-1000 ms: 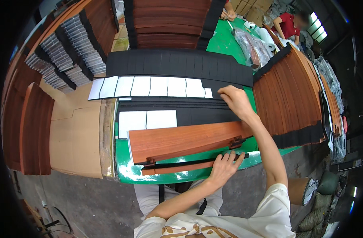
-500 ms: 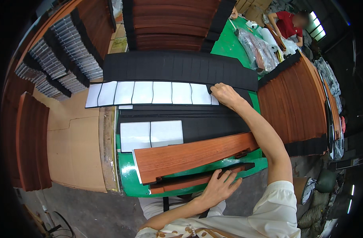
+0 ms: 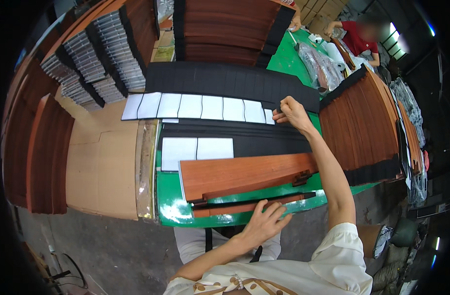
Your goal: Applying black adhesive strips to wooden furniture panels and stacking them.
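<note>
My right hand (image 3: 293,117) is closed at the right end of a row of white-backed strips (image 3: 190,106). Its fingers pinch a small dark piece, which looks like a black foam strip; most of it is hidden by the hand. The row lies along black foam sheets (image 3: 225,81). My left hand (image 3: 265,222) rests with fingers spread on a narrow reddish-brown wooden piece (image 3: 217,210) near the table's front edge. Just beyond that piece is a wider reddish-brown board (image 3: 244,173), partly over black sheets. Two white-backed panels (image 3: 197,150) lie beyond the board's left part.
The table top (image 3: 173,189) is glossy green. Brown slatted stacks with black edges stand at the back (image 3: 225,29) and right (image 3: 360,128). Metallic-ended stacks (image 3: 94,61) and cardboard (image 3: 102,167) are at left. A person in red (image 3: 358,39) works far right, beside plastic-wrapped pieces (image 3: 317,64).
My right hand has shifted slightly right and turned at the row's end, where less white shows. My left hand stays on the narrow wooden piece. The whole view has shifted a little.
</note>
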`<action>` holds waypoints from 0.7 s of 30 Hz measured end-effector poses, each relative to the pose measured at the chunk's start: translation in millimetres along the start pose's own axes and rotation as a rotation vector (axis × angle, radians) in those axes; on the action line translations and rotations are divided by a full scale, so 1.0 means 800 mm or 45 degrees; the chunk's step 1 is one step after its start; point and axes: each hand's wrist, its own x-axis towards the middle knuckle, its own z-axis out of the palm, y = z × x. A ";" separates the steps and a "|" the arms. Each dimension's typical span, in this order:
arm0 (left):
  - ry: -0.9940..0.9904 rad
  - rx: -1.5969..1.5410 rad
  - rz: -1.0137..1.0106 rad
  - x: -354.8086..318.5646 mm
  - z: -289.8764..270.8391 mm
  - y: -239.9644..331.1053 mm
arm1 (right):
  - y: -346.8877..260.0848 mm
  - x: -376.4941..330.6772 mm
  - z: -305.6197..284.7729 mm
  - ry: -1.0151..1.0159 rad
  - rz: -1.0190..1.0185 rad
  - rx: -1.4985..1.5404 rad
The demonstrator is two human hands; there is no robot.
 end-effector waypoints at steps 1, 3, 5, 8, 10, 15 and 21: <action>0.004 0.001 -0.039 -0.007 -0.007 -0.002 | -0.004 -0.015 0.010 -0.083 0.075 0.241; 0.156 0.004 -0.106 -0.024 -0.030 0.001 | -0.023 -0.054 0.020 -0.216 0.068 0.465; 0.302 0.080 -0.092 -0.048 -0.057 0.004 | -0.053 -0.114 0.020 -0.278 0.047 0.643; 0.595 0.197 -0.310 -0.095 -0.088 -0.001 | -0.066 -0.188 0.037 -0.365 -0.043 0.606; 0.947 0.145 -0.670 -0.120 -0.092 -0.010 | -0.064 -0.222 0.056 -0.458 -0.126 0.520; 0.875 -0.022 -1.091 -0.120 -0.126 -0.035 | -0.076 -0.264 0.136 -0.478 -0.549 0.121; 0.802 -0.234 -1.060 -0.134 -0.116 -0.035 | -0.068 -0.295 0.196 -0.220 -0.695 0.008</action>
